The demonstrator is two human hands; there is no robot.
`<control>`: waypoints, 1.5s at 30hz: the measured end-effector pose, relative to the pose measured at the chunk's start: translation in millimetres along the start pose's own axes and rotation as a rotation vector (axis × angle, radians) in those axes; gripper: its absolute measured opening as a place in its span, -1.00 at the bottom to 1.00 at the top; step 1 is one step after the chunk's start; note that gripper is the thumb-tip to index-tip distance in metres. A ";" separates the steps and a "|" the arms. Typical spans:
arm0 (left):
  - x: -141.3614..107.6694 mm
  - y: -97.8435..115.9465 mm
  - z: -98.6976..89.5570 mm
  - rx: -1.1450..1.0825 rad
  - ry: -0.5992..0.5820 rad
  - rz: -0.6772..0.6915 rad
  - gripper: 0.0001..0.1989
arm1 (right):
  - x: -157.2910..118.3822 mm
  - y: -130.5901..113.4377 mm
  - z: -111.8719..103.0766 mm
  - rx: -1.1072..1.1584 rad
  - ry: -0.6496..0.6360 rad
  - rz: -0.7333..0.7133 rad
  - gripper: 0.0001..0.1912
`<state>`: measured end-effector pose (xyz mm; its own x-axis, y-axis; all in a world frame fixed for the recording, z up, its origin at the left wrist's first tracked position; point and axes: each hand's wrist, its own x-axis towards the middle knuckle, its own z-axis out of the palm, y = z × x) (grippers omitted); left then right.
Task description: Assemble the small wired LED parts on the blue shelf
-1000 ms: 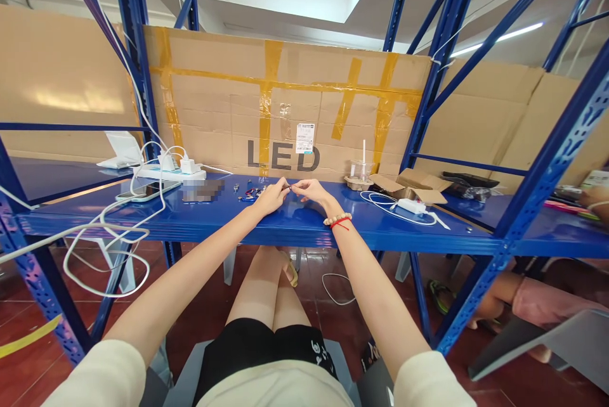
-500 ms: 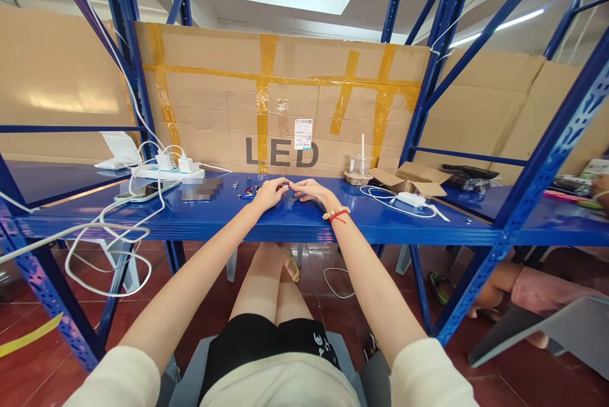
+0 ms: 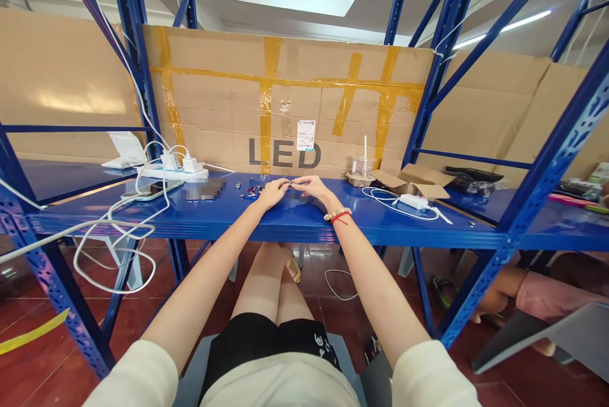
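Over the blue metal shelf (image 3: 295,224), my left hand (image 3: 275,193) is closed in a pinch around something small and dark, too tiny to name. My right hand (image 3: 309,186) meets it from the right, its thumb and fingertips drawn together at the same small piece; a beaded bracelet and red string circle that wrist. Just left of my left hand lies a little heap of small parts (image 3: 251,192), blue, red and metallic. A separate tiny metallic piece (image 3: 238,185) sits further left.
A power strip (image 3: 174,172) with white plugs and looping cables, and a phone (image 3: 152,189), lie at left. To the right are a plastic cup (image 3: 364,167) with a straw, an open cardboard box (image 3: 419,180) and a white adapter (image 3: 413,201). A cardboard wall (image 3: 214,109) stands behind.
The view has shifted slightly, moving everything a little to the right. My fingertips have adjusted around the small piece, and both hands stay together in the same place.
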<state>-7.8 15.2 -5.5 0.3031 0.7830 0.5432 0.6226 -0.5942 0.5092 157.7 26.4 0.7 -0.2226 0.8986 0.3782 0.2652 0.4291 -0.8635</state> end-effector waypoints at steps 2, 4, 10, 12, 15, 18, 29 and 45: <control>-1.1 0.8 -1.0 -0.062 -0.042 0.013 -0.71 | 1.9 2.4 -0.4 0.009 0.007 0.017 -0.64; -2.2 1.0 -1.8 -0.135 -0.100 0.005 -0.72 | 2.4 4.1 -1.3 0.009 -0.006 0.023 -0.66; -3.8 -3.3 0.4 -0.312 -0.181 0.057 -0.78 | 1.4 5.4 -4.0 -0.018 -0.041 -0.005 -0.68; -3.4 -5.0 1.6 -0.320 -0.174 0.065 -0.76 | 2.4 6.1 -4.6 -0.025 -0.042 -0.021 -0.69; -3.2 -5.5 1.9 -0.325 -0.178 0.060 -0.76 | 3.5 6.4 -5.4 -0.026 -0.055 -0.026 -0.69; -5.2 -2.8 0.2 -0.379 -0.174 0.076 -0.76 | 2.1 3.7 -5.4 -0.005 -0.054 -0.034 -0.68; -12.4 2.9 -3.1 -0.415 -0.161 0.121 -0.75 | -5.8 -3.4 -4.5 0.008 -0.117 -0.036 -0.63; -13.5 6.2 -3.4 -0.225 -0.147 0.139 -0.83 | -4.2 -3.8 -3.4 -0.060 -0.095 -0.073 -0.61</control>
<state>-10.5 0.3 -7.4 0.4860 0.6997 0.5236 0.3976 -0.7106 0.5805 160.8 21.3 3.6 -0.3308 0.8532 0.4032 0.3003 0.5003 -0.8121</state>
